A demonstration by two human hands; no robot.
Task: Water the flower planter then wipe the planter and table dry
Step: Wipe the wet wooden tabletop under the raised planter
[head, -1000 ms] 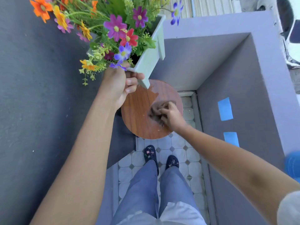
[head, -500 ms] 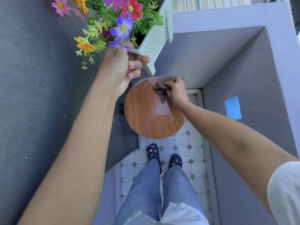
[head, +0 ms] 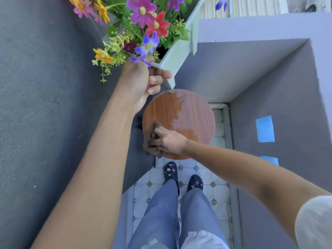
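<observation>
A pale green wooden planter (head: 177, 53) full of colourful flowers (head: 143, 24) hangs in the air above the table's far edge, tilted, with my left hand (head: 142, 83) gripping its near corner. Below it stands a small round wooden table (head: 190, 112) with a wet sheen across its middle and far part. My right hand (head: 168, 142) presses a dark brown cloth (head: 150, 141) onto the table's near left edge.
A dark grey wall (head: 45, 105) runs along the left. A grey ledge and wall (head: 287, 87) enclose the corner at the right, with blue tape patches (head: 265, 129). The floor below is pale tile (head: 201, 169), where my feet stand just short of the table.
My right hand has swept the cloth from the table's far edge down to its near left edge. The planter stays lifted in my left hand.
</observation>
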